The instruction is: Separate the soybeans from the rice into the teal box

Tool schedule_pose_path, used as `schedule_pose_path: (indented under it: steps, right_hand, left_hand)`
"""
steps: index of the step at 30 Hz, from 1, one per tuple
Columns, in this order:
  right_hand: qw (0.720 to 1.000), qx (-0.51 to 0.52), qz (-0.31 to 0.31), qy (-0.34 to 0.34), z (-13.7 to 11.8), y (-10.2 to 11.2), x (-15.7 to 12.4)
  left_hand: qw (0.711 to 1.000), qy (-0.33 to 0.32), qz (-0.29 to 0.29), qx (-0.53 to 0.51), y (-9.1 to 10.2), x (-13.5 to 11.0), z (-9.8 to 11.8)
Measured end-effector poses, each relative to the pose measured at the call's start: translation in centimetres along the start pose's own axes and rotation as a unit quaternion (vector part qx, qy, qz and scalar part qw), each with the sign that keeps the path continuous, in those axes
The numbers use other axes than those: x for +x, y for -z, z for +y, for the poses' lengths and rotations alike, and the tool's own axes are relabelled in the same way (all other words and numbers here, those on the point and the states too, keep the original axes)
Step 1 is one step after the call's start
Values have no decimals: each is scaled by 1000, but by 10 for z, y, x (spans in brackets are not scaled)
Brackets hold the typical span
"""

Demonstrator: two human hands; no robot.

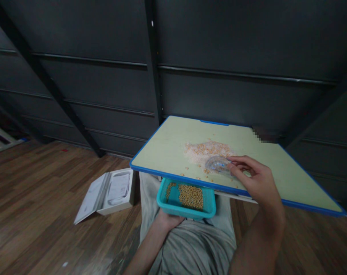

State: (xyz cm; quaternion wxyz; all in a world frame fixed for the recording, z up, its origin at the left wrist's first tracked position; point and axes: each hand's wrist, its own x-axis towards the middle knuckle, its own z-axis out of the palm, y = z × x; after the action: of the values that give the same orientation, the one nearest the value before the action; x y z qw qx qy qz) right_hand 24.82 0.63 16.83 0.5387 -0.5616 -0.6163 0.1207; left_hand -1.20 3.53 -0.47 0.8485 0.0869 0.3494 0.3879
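My left hand (165, 220) grips the underside of a teal plastic basket (209, 205) and holds it just below the front edge of a small blue-rimmed table (162, 149). Yellow beans (191, 196) lie in the basket. On the table top lies a pile of white grains mixed with yellow beans (204, 149), with a few stray beans around it. My right hand (255, 178) rests on the table, its fingertips pinching a small clear plastic lid or dish (217, 165) at the near edge of the pile.
An open white box (110, 193) with its lid folded out lies on the wooden floor (33, 198) to the left. A dark panelled wall (219, 57) with metal braces stands behind the table. My grey-trousered lap (190, 244) is under the basket.
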Motion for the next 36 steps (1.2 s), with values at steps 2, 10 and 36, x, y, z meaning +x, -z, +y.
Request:
schedule_pose_path:
  steps: [2, 10, 36]
  right_hand:
    - [1000, 5, -1, -3, 1, -2, 1]
    - [1000, 20, 2, -3, 0, -21, 7]
    - [997, 41, -59, -39, 3, -40, 13]
  left_hand:
    - [1000, -1, -3, 4, 0, 0, 0]
    - [1000, 2, -10, 9, -6, -5, 4]
    - [1000, 5, 6, 20, -7, -7, 3]
